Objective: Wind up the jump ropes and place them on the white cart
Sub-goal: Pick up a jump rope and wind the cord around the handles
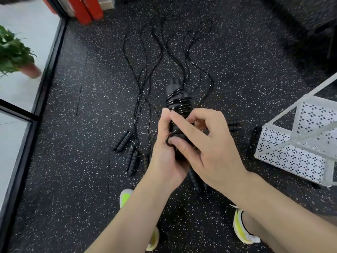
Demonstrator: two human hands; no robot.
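Observation:
My left hand (166,157) grips a black jump rope's paired handles (177,96), which point away from me with cord coiled around them. My right hand (206,148) pinches the cord's last loop against the handles, its thumb pressed on the loop. Several other black jump ropes (145,57) lie stretched out on the speckled floor beyond my hands. Their ribbed handles (122,140) rest near me, and one more pair of handles (234,125) lies to the right. The white cart (295,143), with perforated sides, stands at the right edge.
A glass partition with a black frame (45,83) runs along the left, with a potted plant (14,53) behind it. Red pads (85,8) lean at the top. My feet in yellow-white shoes (242,229) stand on the rubber floor below.

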